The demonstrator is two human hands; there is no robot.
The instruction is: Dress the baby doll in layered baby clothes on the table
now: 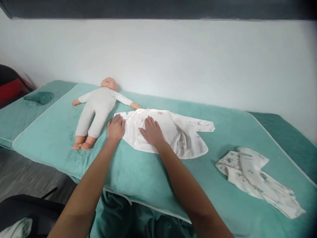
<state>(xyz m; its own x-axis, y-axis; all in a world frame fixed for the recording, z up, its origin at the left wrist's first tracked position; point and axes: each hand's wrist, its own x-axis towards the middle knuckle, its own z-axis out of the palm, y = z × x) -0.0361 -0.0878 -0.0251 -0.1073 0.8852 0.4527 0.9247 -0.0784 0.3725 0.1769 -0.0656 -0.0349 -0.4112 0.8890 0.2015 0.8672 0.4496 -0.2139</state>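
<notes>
One left hand [116, 128], one right hand [153, 133], fingers slightly apart, gripping nothing, are laid on a spread, still-creased white cloth shirt [173, 127].

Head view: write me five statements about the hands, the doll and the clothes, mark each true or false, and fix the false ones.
1. The right hand lies flat on the white top. True.
2. The doll lies on its back. True.
3. The left hand grips the doll's leg. False: it rests at the end of the white top nearer the doll, apart from the leg.
4. The printed garment lies between the doll and the white top. False: it lies to the right of the white top.
5. The cover beneath them is green. True.
</notes>
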